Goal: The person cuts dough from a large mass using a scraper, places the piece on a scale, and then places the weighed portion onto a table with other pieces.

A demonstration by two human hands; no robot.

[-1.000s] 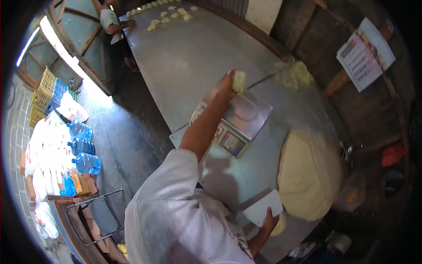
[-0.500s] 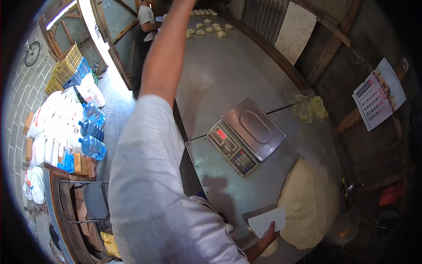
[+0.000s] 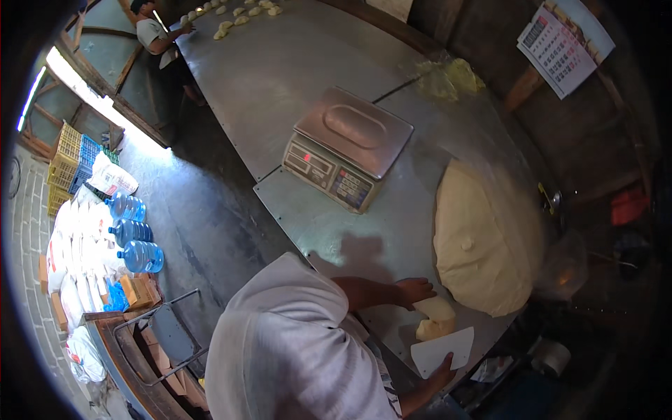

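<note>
And here we are at the metal bench (image 3: 259, 105), with the action packed into its near end! The left hand (image 3: 416, 290) is right on the smaller dough piece (image 3: 435, 316), fingers at its upper end; whether that grip closes around the dough or merely rests on it, I cannot tell from this angle. Over to the right hand (image 3: 442, 372), and there's no doubt there: a firm grip on the white scraper (image 3: 442, 348), held by its lower edge. The smaller dough piece lies between the left hand and the scraper, lumpy at its lower end, and the scraper's upper edge is right by it, though contact is hard to call.

Just beyond, the big dough mass (image 3: 483, 245) spreads wide and smooth, a little knob on its surface. Up the bench sits the scale (image 3: 350, 150), metal plate on top, red display lit, keypad facing the person. Past it, near the wall side, a clear plastic bag (image 3: 455, 78) with something yellow inside. And at the far end, a co-worker (image 3: 154, 35) stands beside pale dough lumps (image 3: 241, 19)!
</note>
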